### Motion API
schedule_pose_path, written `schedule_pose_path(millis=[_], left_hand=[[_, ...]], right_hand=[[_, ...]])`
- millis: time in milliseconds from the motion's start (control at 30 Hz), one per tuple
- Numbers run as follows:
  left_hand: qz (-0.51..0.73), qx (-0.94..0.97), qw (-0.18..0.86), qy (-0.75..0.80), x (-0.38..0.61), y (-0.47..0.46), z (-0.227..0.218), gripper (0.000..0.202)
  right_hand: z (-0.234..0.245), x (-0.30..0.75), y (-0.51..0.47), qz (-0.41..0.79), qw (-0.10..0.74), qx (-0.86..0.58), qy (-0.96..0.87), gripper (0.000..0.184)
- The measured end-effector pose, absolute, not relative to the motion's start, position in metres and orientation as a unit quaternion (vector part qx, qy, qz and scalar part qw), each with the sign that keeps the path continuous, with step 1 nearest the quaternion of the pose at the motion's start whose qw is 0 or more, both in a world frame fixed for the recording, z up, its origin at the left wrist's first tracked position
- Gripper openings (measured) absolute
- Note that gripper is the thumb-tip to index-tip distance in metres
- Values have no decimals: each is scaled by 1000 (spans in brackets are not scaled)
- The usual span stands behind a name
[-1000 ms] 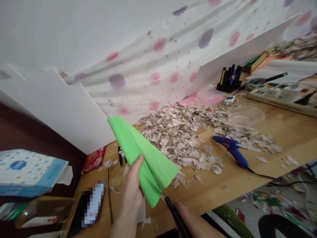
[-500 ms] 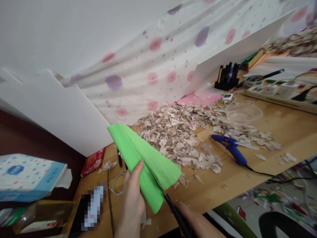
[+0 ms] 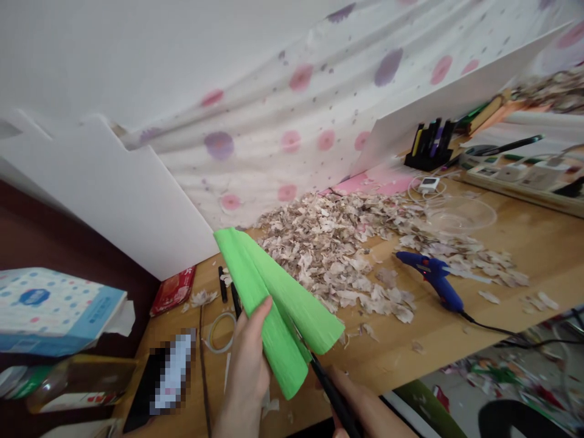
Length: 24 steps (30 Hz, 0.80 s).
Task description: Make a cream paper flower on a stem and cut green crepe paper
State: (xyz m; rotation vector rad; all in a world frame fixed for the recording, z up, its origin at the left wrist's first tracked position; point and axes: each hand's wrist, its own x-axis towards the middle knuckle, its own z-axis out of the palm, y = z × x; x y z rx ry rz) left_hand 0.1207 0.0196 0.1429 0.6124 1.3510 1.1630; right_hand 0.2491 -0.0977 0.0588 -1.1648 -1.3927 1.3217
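My left hand point(image 3: 246, 356) holds a piece of bright green crepe paper point(image 3: 278, 331), its thumb on top and the other fingers hidden underneath. A long slit runs through the paper from its near edge, parting it into two flaps. In my right hand point(image 3: 353, 398) are black scissors point(image 3: 329, 384), their blades inside the slit; the handles run out at the lower edge of the view. Beyond the paper spreads a heap of dry, pale petal-like flakes point(image 3: 319, 237). A blue glue gun point(image 3: 431, 277) lies to the right on the wooden table point(image 3: 515, 243).
Left of my hands are a tape roll point(image 3: 210, 336), a dark pixelated slab point(image 3: 173, 371), a red packet point(image 3: 173, 293) and a tissue pack point(image 3: 59, 307). Behind stand a white board point(image 3: 114, 201), a pen holder point(image 3: 426, 160) and a power strip point(image 3: 524, 191). The glue gun's cord crosses the table edge.
The paper and both hands sit slightly farther right in view, as does most of the background. The scissors remain in the slit, with a little more of them and my right hand showing.
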Motion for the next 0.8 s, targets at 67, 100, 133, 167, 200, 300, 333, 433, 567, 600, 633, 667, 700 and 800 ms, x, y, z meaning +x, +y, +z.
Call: schedule_pose_path(millis=[67, 100, 133, 167, 200, 300, 333, 433, 567, 600, 633, 667, 700, 800], left_hand=[[493, 267, 596, 575, 120, 17, 140, 41], [492, 266, 599, 573, 120, 16, 140, 42], [490, 264, 603, 572, 120, 16, 139, 43], [490, 262, 604, 571, 120, 15, 138, 44], [492, 262, 603, 570, 120, 14, 138, 45], [494, 264, 602, 570, 120, 12, 137, 45], [492, 265, 602, 570, 120, 12, 136, 45], [489, 275, 600, 570, 121, 10, 133, 44], [494, 282, 598, 564, 122, 7, 131, 47], [493, 282, 601, 563, 122, 7, 130, 48], [493, 281, 601, 563, 121, 7, 130, 49], [495, 280, 599, 564, 121, 7, 130, 49], [497, 279, 597, 565, 121, 7, 130, 49], [497, 268, 599, 568, 121, 7, 129, 49]], right_hand=[[57, 250, -95, 527, 435, -455, -571, 77], [57, 251, -94, 527, 436, -450, -574, 81], [58, 252, -92, 526, 439, -446, -576, 84], [60, 252, -90, 527, 441, -443, -576, 87], [62, 253, -89, 529, 440, -441, -576, 89], [65, 254, -87, 530, 442, -433, -580, 90], [65, 254, -86, 528, 445, -429, -582, 91], [65, 253, -85, 528, 452, -423, -581, 91], [61, 251, -84, 531, 458, -416, -579, 84], [59, 250, -85, 530, 457, -418, -580, 80], [58, 249, -85, 528, 452, -424, -580, 76], [57, 248, -86, 525, 447, -436, -578, 71], [56, 247, -87, 520, 444, -447, -576, 67], [56, 248, -87, 516, 444, -466, -565, 61]])
